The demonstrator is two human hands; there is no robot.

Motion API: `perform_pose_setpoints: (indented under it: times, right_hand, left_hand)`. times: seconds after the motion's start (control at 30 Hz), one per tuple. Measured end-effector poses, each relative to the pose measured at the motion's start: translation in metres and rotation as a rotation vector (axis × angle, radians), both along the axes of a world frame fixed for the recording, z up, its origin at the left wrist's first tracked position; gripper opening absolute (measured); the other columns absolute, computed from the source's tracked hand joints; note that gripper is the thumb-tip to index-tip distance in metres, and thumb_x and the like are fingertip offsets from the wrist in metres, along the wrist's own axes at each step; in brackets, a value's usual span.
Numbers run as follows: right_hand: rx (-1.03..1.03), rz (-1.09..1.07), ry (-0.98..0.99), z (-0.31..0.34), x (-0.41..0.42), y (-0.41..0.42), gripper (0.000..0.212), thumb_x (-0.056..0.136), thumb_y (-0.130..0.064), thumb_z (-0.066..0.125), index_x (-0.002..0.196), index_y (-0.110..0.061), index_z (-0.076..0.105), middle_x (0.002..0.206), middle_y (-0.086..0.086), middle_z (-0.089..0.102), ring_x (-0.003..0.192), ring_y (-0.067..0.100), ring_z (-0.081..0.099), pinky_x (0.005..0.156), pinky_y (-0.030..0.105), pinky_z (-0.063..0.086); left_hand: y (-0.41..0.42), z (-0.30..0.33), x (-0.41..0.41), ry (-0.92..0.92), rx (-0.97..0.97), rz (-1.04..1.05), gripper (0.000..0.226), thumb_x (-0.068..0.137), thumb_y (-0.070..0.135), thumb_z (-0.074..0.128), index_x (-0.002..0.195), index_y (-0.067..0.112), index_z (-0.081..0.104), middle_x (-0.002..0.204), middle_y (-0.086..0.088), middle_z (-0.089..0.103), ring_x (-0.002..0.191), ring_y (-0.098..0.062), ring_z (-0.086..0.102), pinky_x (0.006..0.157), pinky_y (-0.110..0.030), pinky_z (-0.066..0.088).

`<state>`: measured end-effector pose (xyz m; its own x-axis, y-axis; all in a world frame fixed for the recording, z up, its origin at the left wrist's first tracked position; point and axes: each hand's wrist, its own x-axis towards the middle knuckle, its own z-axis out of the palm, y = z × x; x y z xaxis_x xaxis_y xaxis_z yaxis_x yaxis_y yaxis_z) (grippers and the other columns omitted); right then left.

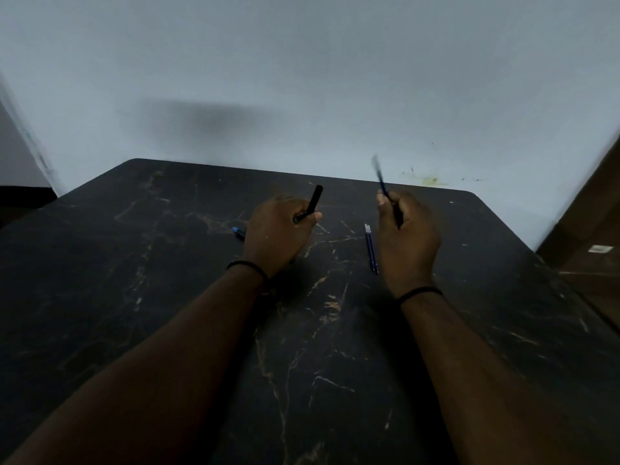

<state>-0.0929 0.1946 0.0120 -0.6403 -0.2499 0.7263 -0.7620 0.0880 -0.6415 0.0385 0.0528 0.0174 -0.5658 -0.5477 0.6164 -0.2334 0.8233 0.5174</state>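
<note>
Both forearms come in from the bottom edge, bare, each with a thin black band at the wrist: left band (246, 265), right band (419, 292). They reach out over a black marble-look table (134, 297) with pale gold veins running through it.

The left hand (278, 233) sits a bit left of centre, fingers curled round a short black tube (315, 199). Looks like a pen cap or a barrel, can't say which. Its far end sticks up out of the fist, tilted to the right, with the thumb laid across the lower part.

The right hand (407, 243) is well apart from the left, fingers and thumb closed round a dark blue pen (382, 179) that points up toward the wall. That pen's upper end is smeared with blur, so I can't make out the tip.

Between the two hands, just beside the right one, a second blue pen (370, 248) lies flat on the table, white end pointing away from the camera. On the other side a small blue-tipped piece (239, 232) pokes out from behind the left hand, mostly hidden.

The back wall (302, 78) is plain pale grey, with a yellowish smudge (431, 180) low down near the table's far right corner.
</note>
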Motion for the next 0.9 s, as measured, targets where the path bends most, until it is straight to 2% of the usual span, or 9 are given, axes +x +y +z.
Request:
perform_pose_setpoints:
  times: [0.07, 0.17, 0.23, 0.3, 0.37, 0.4, 0.6, 0.8, 0.9]
  right_hand:
    - [0.065, -0.1, 0.057, 0.002, -0.003, 0.001, 0.028, 0.099, -0.031, 0.056, 0.076, -0.017, 0.063, 0.072, 0.0, 0.057, 0.073, 0.014, 0.048, 0.063, 0.024, 0.027]
    - [0.127, -0.156, -0.012, 0.001, -0.007, 0.001, 0.029, 0.098, -0.032, 0.057, 0.075, -0.016, 0.065, 0.068, -0.005, 0.058, 0.067, 0.011, 0.052, 0.062, 0.023, 0.031]
    - [0.185, -0.142, -0.152, -0.004, -0.011, 0.0, 0.018, 0.096, -0.033, 0.06, 0.092, -0.019, 0.069, 0.072, -0.008, 0.06, 0.069, 0.011, 0.06, 0.065, 0.024, 0.042]
    - [0.309, -0.162, -0.279, -0.01, -0.016, 0.002, 0.02, 0.093, -0.035, 0.063, 0.109, -0.023, 0.066, 0.086, -0.004, 0.065, 0.083, 0.017, 0.065, 0.078, 0.03, 0.051]
    - [0.422, -0.177, -0.337, -0.015, -0.025, 0.004, 0.007, 0.091, -0.035, 0.064, 0.089, -0.028, 0.063, 0.091, -0.001, 0.071, 0.085, 0.02, 0.066, 0.076, 0.032, 0.051]
    - [0.443, -0.182, -0.349, -0.016, -0.026, 0.005, 0.014, 0.091, -0.034, 0.065, 0.079, -0.027, 0.061, 0.088, 0.0, 0.072, 0.082, 0.021, 0.066, 0.071, 0.031, 0.05]
    - [0.341, -0.214, -0.321, -0.016, -0.025, 0.002, 0.015, 0.091, -0.037, 0.064, 0.08, -0.029, 0.059, 0.072, -0.012, 0.058, 0.075, 0.015, 0.06, 0.067, 0.026, 0.041]
    - [0.13, -0.196, -0.131, -0.001, -0.023, 0.005, 0.014, 0.089, -0.032, 0.067, 0.095, -0.022, 0.075, 0.09, -0.001, 0.071, 0.081, 0.014, 0.064, 0.071, 0.026, 0.052]
    - [0.067, -0.078, -0.258, -0.002, -0.015, 0.006, 0.012, 0.092, -0.021, 0.065, 0.102, -0.022, 0.071, 0.093, -0.007, 0.07, 0.082, 0.007, 0.062, 0.071, 0.019, 0.046]
  left_hand:
    - [0.001, 0.001, 0.0, -0.01, -0.011, -0.003, 0.025, 0.092, 0.033, 0.067, 0.092, 0.009, 0.075, 0.09, -0.007, 0.073, 0.084, -0.021, 0.066, 0.077, -0.043, 0.055]
    - [0.002, 0.001, -0.002, -0.047, -0.027, 0.014, 0.027, 0.092, 0.035, 0.065, 0.084, 0.011, 0.072, 0.082, -0.004, 0.069, 0.076, -0.019, 0.062, 0.071, -0.039, 0.053]
    - [0.002, 0.0, -0.002, -0.051, -0.034, 0.026, 0.027, 0.093, 0.036, 0.065, 0.082, 0.012, 0.071, 0.079, -0.002, 0.067, 0.074, -0.018, 0.061, 0.069, -0.036, 0.051]
    - [0.003, 0.0, -0.002, -0.056, -0.033, 0.022, 0.026, 0.093, 0.037, 0.065, 0.082, 0.014, 0.07, 0.078, -0.002, 0.067, 0.073, -0.018, 0.06, 0.069, -0.036, 0.052]
    - [0.003, 0.0, -0.002, -0.051, -0.027, 0.017, 0.025, 0.092, 0.036, 0.066, 0.084, 0.014, 0.071, 0.079, -0.002, 0.068, 0.073, -0.017, 0.061, 0.069, -0.037, 0.053]
    - [0.003, 0.0, -0.002, -0.047, -0.023, 0.017, 0.024, 0.092, 0.036, 0.066, 0.084, 0.014, 0.072, 0.079, -0.002, 0.068, 0.073, -0.018, 0.062, 0.069, -0.037, 0.053]
    - [0.001, 0.0, -0.003, -0.042, -0.027, 0.02, 0.024, 0.092, 0.036, 0.066, 0.085, 0.014, 0.072, 0.083, -0.003, 0.07, 0.075, -0.018, 0.063, 0.069, -0.036, 0.052]
    - [0.002, -0.001, -0.003, -0.038, -0.016, 0.021, 0.025, 0.092, 0.036, 0.066, 0.085, 0.013, 0.072, 0.079, -0.003, 0.069, 0.072, -0.018, 0.062, 0.064, -0.03, 0.049]
    - [0.001, -0.001, -0.004, -0.048, -0.022, 0.021, 0.027, 0.093, 0.037, 0.065, 0.085, 0.012, 0.071, 0.079, -0.004, 0.069, 0.072, -0.018, 0.063, 0.066, -0.034, 0.052]
